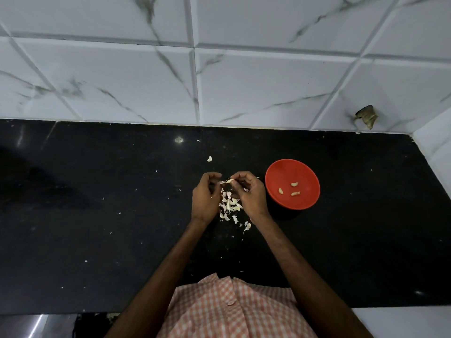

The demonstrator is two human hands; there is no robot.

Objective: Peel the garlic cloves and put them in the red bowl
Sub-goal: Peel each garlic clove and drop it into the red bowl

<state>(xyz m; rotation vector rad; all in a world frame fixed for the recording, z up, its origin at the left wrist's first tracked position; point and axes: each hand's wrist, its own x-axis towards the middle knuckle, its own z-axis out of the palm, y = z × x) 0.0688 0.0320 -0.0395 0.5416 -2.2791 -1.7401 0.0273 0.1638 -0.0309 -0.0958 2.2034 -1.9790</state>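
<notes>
- A pink-and-white checked shirt (231, 311) filled the near edge of the view, and both bare forearms reached forward from it over the black surface (97, 215).
- The left hand (206, 195) and the right hand (249, 191) were raised close together, each with fingers curled. Between their fingertips they pinched a single garlic clove (228, 181), the left at a papery end and the right on the body.
- The step in hand looked like peeling: the skin of this clove was being pulled away. Whether it was already bare was too small to tell.
- Just below the hands lay a pile (230, 206) of pale cloves and loose skins on the surface, so several cloves seemed left to do.
- The red bowl (305, 172) stood just to the right of the right hand, holding three peeled cloves (294, 184).
- The next move would call for stripping off the last skin. The right hand would then need only a short reach sideways to drop the clove over the rim.
- A stray pale piece (209, 158) lay beyond the hands, apart from the pile, and small white flecks dotted the surface.
- Farthest off rose a wall of white marbled tiles (146, 69), with a broken patch (366, 115) low on the right.
</notes>
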